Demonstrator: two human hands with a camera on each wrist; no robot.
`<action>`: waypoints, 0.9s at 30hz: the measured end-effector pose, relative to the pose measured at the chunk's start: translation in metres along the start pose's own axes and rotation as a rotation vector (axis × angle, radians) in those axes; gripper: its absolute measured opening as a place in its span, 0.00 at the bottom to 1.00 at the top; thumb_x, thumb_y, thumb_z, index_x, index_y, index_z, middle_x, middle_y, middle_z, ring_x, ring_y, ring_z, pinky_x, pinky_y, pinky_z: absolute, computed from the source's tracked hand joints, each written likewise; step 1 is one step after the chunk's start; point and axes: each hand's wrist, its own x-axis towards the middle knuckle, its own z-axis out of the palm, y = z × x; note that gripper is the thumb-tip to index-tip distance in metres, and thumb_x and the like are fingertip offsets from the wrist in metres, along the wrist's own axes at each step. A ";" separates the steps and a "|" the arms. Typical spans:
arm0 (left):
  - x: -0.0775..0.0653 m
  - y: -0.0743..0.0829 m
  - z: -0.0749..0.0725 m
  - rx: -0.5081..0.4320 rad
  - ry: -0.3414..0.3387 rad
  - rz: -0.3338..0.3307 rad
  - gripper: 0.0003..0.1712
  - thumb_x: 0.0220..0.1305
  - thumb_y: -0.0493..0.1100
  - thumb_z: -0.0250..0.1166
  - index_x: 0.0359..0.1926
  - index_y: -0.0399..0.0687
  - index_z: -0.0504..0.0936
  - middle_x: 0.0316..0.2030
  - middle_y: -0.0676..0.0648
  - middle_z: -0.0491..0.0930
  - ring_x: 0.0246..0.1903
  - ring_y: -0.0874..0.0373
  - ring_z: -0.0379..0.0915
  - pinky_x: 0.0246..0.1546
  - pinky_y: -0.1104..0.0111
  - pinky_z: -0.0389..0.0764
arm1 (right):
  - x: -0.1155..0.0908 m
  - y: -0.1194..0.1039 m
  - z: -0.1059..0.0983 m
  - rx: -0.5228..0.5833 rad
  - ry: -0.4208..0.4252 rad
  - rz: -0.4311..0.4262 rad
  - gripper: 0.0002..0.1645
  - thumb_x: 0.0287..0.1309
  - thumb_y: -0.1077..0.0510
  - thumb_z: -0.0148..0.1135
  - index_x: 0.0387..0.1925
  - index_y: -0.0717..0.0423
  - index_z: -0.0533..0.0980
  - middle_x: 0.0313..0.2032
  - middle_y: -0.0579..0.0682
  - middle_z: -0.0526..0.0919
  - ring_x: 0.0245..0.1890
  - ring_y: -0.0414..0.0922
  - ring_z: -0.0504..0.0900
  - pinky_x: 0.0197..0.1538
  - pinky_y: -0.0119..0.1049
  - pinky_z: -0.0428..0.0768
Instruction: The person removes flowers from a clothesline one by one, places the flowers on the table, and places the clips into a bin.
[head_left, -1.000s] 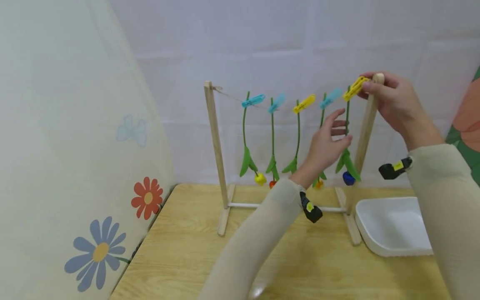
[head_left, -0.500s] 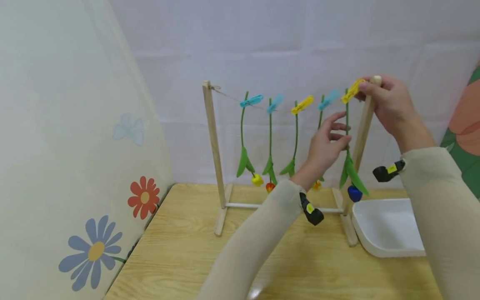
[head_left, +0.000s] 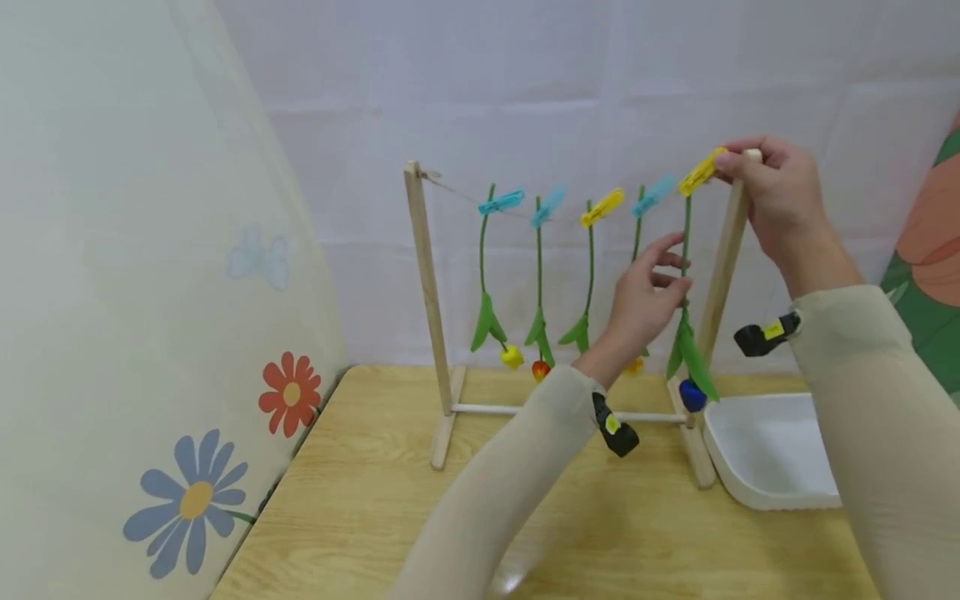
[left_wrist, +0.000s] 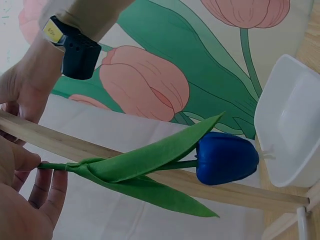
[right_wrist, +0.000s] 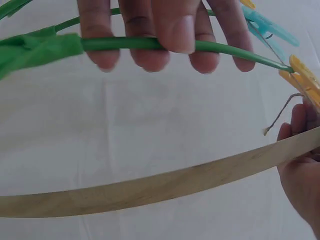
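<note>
A blue artificial tulip hangs head down at the right end of the string in the head view. My left hand pinches its green stem between thumb and fingers, as the right wrist view shows. At the stem's top sits a yellow clothespin, whose handle end my right hand grips beside the right post. The tulip's leaves and blue head show large in the left wrist view. In the right wrist view, the stem end meets the clothespin's jaws.
Several other tulips, one with a yellow head, hang from blue and yellow clothespins along the string. The wooden rack's left post and white crossbar stand on the table. A white tray lies right of the rack.
The blue tulip has come lower, and its stem no longer sticks up above the yellow clothespin. My left hand has shifted slightly left and down with the stem. My right hand stays at the clothespin.
</note>
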 end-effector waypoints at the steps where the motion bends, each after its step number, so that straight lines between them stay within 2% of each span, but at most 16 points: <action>1: -0.001 -0.001 0.000 0.004 -0.001 0.003 0.32 0.68 0.30 0.63 0.70 0.55 0.72 0.47 0.50 0.80 0.36 0.66 0.79 0.33 0.74 0.85 | 0.000 0.000 0.000 0.011 0.011 -0.013 0.11 0.56 0.66 0.74 0.39 0.66 0.82 0.40 0.54 0.80 0.37 0.45 0.82 0.43 0.29 0.84; 6: -0.008 -0.007 -0.001 0.026 -0.011 0.008 0.32 0.68 0.29 0.63 0.70 0.54 0.72 0.47 0.50 0.80 0.35 0.66 0.78 0.32 0.74 0.85 | 0.004 -0.002 0.001 0.087 0.064 -0.093 0.11 0.55 0.68 0.74 0.38 0.69 0.80 0.36 0.55 0.82 0.35 0.46 0.80 0.45 0.31 0.82; 11: -0.013 -0.010 -0.005 0.058 -0.015 0.019 0.32 0.68 0.31 0.64 0.70 0.55 0.72 0.48 0.50 0.81 0.36 0.68 0.78 0.32 0.74 0.85 | 0.007 -0.006 -0.001 0.167 0.099 -0.112 0.10 0.55 0.71 0.72 0.38 0.71 0.79 0.36 0.56 0.81 0.35 0.47 0.81 0.44 0.31 0.83; 17: -0.020 -0.010 -0.012 0.055 -0.040 0.051 0.32 0.68 0.31 0.64 0.70 0.52 0.72 0.49 0.45 0.81 0.36 0.68 0.78 0.32 0.74 0.85 | 0.004 -0.009 -0.006 0.186 0.091 -0.147 0.09 0.60 0.72 0.67 0.42 0.71 0.78 0.40 0.57 0.80 0.40 0.47 0.80 0.48 0.32 0.81; 22: -0.027 -0.011 -0.017 0.076 -0.058 0.077 0.32 0.67 0.30 0.65 0.70 0.51 0.73 0.48 0.46 0.81 0.34 0.70 0.77 0.27 0.73 0.84 | 0.001 -0.011 -0.009 0.263 0.086 -0.189 0.09 0.60 0.74 0.65 0.42 0.72 0.76 0.39 0.59 0.80 0.38 0.51 0.80 0.44 0.34 0.82; 27: -0.036 -0.013 -0.026 0.089 -0.090 0.104 0.32 0.66 0.29 0.64 0.69 0.48 0.73 0.49 0.41 0.81 0.34 0.70 0.77 0.28 0.72 0.85 | -0.004 -0.014 -0.016 0.315 0.073 -0.157 0.12 0.62 0.76 0.61 0.47 0.71 0.73 0.44 0.60 0.77 0.40 0.53 0.81 0.46 0.36 0.85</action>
